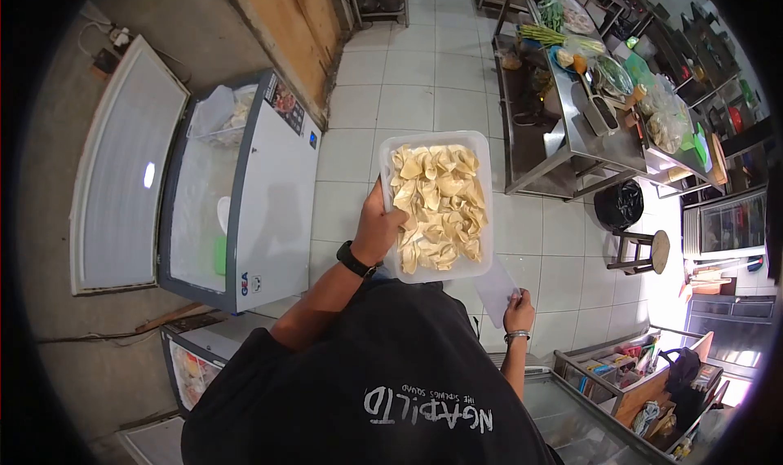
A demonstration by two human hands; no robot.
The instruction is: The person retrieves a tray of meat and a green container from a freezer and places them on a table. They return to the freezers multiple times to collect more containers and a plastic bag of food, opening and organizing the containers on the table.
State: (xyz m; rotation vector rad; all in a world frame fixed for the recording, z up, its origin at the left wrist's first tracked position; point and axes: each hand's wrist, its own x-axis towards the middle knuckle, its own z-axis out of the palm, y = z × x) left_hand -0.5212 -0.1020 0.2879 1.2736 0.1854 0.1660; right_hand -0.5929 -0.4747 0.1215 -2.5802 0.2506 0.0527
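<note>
My left hand [377, 230], with a black watch on the wrist, grips the left edge of a clear plastic tub [481, 147] filled with pale folded dumpling skins [438, 208]. The tub is held level above the white tiled floor. My right hand [519, 310] hangs lower at my side and holds a flat translucent lid [497, 287]. My black shirt fills the bottom of the view.
An open chest freezer [245, 196] stands at the left, its lid [122, 171] raised against the wall. A steel table [603, 139] with vegetables and bowls is at the upper right, beside a black bin [618, 204] and a wooden stool [644, 249]. A glass counter [571, 416] lies at the lower right.
</note>
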